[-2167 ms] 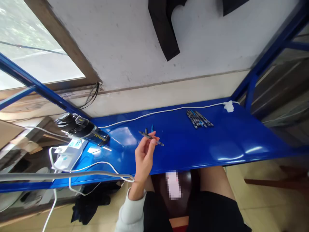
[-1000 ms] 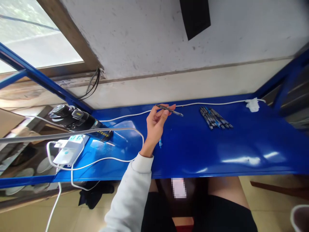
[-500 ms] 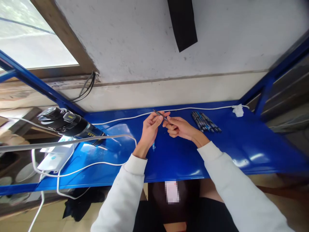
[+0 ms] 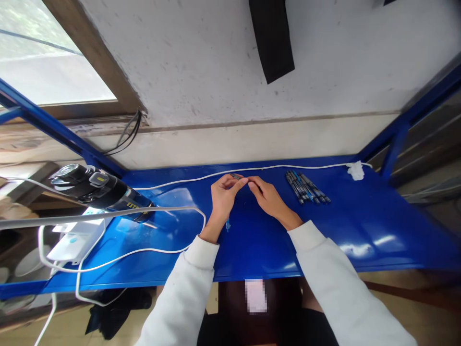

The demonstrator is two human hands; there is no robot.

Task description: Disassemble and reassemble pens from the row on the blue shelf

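Note:
A dark pen (image 4: 236, 176) lies mostly hidden among the fingers of my left hand (image 4: 224, 194), which is closed on it over the middle of the blue shelf. The fingertips of my right hand (image 4: 265, 194) are pinched at the pen's right end, almost touching my left thumb. How much of the pen sits in the right fingers cannot be made out. A small blue piece (image 4: 227, 224) shows on the shelf beside my left wrist, partly covered by it. To the right of my right hand rests a bunch of dark and blue pens (image 4: 307, 187).
The blue shelf (image 4: 259, 250) meets a wall at the back. A black bottle (image 4: 108, 190) leans at left near a white power strip (image 4: 77, 240). A white cable (image 4: 158, 250) loops across the left side. A crumpled white tissue (image 4: 356, 170) lies at the back right.
My right hand has turned palm-down, and its fingers have drawn in to the pen's end. The pen, seen slanting across both hands before, is now mostly covered by fingers.

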